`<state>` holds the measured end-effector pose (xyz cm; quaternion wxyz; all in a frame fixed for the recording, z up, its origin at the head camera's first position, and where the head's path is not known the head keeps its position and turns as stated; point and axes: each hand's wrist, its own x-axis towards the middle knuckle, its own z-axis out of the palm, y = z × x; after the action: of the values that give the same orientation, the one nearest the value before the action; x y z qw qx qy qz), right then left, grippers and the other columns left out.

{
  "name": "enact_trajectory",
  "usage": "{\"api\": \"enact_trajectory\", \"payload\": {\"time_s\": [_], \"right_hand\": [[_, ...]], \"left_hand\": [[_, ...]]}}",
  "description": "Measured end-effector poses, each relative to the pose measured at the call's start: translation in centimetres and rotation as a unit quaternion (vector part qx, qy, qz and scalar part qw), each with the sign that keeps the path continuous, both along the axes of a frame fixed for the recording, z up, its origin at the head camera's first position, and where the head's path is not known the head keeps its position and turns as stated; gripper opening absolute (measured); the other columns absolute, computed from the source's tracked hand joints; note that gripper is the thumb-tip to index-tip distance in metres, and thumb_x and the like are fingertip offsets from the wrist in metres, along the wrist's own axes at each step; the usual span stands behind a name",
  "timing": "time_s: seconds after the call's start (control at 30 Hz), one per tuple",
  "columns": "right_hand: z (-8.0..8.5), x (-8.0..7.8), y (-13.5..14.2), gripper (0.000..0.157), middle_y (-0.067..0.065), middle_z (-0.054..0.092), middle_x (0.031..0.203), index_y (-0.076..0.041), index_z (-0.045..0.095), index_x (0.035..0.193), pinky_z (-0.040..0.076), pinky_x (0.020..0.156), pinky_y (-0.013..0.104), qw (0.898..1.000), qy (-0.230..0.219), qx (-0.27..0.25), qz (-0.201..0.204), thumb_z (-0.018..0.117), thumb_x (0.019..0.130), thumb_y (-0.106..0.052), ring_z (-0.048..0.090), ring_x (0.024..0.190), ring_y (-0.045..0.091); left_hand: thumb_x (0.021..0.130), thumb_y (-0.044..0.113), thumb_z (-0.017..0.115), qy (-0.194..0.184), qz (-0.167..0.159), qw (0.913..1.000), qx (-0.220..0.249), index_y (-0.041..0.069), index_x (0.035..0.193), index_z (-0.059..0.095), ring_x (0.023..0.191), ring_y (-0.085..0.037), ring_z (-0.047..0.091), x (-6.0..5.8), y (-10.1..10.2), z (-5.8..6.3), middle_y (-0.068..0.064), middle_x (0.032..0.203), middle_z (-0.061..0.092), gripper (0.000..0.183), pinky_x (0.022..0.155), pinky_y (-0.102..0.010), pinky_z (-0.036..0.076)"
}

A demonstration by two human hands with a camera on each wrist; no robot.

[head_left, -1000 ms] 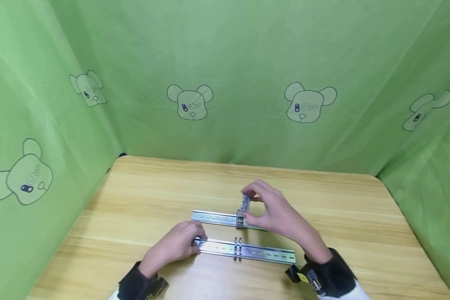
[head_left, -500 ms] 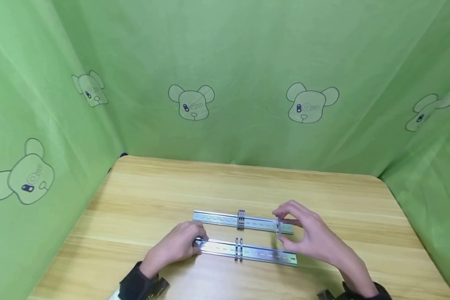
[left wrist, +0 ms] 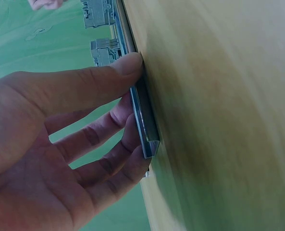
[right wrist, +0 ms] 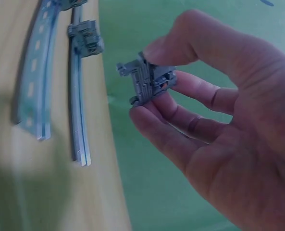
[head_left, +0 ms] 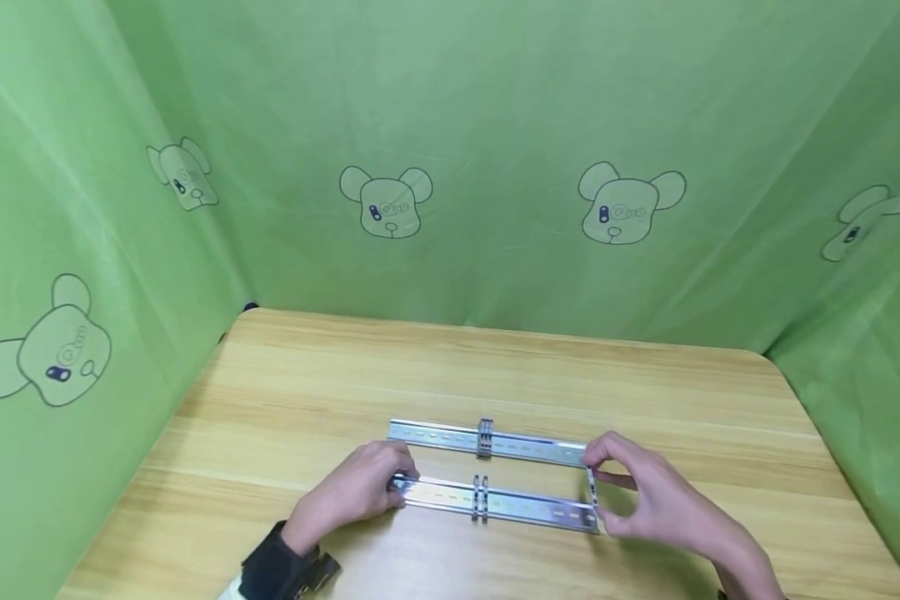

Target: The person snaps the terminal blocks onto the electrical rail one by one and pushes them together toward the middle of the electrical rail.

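Two slotted metal DIN rails lie on the table, one behind the other. My left hand [head_left: 354,493] grips the left end of the near DIN rail [head_left: 525,507], thumb and fingers on opposite edges in the left wrist view. A few slim terminal blocks [head_left: 484,438] sit together on the far DIN rail [head_left: 435,436], and two more blocks [head_left: 476,498] stand slightly apart on the near one. Between thumb and fingertips, my right hand [head_left: 656,498] pinches a grey terminal block [right wrist: 149,81]. It is held above the near rail's right end, apart from the rails in the right wrist view.
The wooden table [head_left: 330,367] extends behind and to both sides of the rails. Green cloth [head_left: 495,275] with printed bear heads encloses the table at the back and sides.
My right hand has carried the terminal block from beside the far rail's blocks rightward and toward me, to the near rail's right end. The left hand has kept its grip on the rail.
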<state>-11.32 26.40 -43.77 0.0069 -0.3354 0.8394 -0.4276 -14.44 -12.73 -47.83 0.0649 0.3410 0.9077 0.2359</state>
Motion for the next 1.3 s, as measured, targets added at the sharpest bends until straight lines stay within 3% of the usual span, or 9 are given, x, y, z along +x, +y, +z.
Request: {"api": "enact_trajectory", "payload": {"time_s": [0.23, 0.43, 0.93, 1.3], "right_hand": [[-1.5, 0.4, 1.0, 0.062, 0.014, 0.057, 0.108, -0.007, 0.053, 0.106, 0.057, 0.083, 0.034, 0.999, -0.046, 0.019, 0.009, 0.073, 0.053, 0.017, 0.061, 0.102, 0.026], [-2.3, 0.3, 1.7, 0.055, 0.013, 0.060, 0.105, -0.002, 0.053, 0.102, 0.056, 0.085, 0.036, 0.996, -0.080, 0.050, 0.005, 0.075, 0.054, 0.013, 0.062, 0.102, 0.038], [-2.8, 0.2, 2.1, 0.052, 0.008, 0.061, 0.102, -0.005, 0.052, 0.100, 0.056, 0.087, 0.035, 0.991, -0.116, 0.070, 0.024, 0.076, 0.057, 0.011, 0.063, 0.102, 0.037], [-3.1, 0.3, 1.9, 0.052, 0.008, 0.061, 0.102, -0.004, 0.051, 0.100, 0.056, 0.086, 0.032, 0.992, -0.103, 0.070, 0.018, 0.078, 0.057, 0.010, 0.063, 0.101, 0.035]], "left_hand": [[0.068, 0.009, 0.084, -0.004, 0.002, 1.0000, 0.002, 0.009, 0.097, 0.076, 0.081, -0.013, 0.063, 0.0, 0.0, -0.1, 0.001, 0.094, 0.068, 0.030, 0.073, -0.027, 0.057], [0.068, 0.009, 0.084, -0.002, 0.000, 1.0000, 0.001, 0.008, 0.097, 0.076, 0.081, -0.014, 0.063, 0.0, 0.0, 0.0, 0.001, 0.093, 0.068, 0.030, 0.073, -0.027, 0.057], [0.069, 0.009, 0.083, 0.003, -0.002, 1.0000, -0.002, 0.008, 0.098, 0.076, 0.082, -0.014, 0.063, 0.0, 0.0, -0.1, 0.001, 0.093, 0.068, 0.030, 0.075, -0.029, 0.057], [0.068, 0.009, 0.083, -0.004, 0.000, 1.0000, -0.003, 0.008, 0.098, 0.076, 0.082, -0.015, 0.063, 0.0, -0.1, -0.1, 0.000, 0.094, 0.068, 0.031, 0.075, -0.029, 0.058]]}}
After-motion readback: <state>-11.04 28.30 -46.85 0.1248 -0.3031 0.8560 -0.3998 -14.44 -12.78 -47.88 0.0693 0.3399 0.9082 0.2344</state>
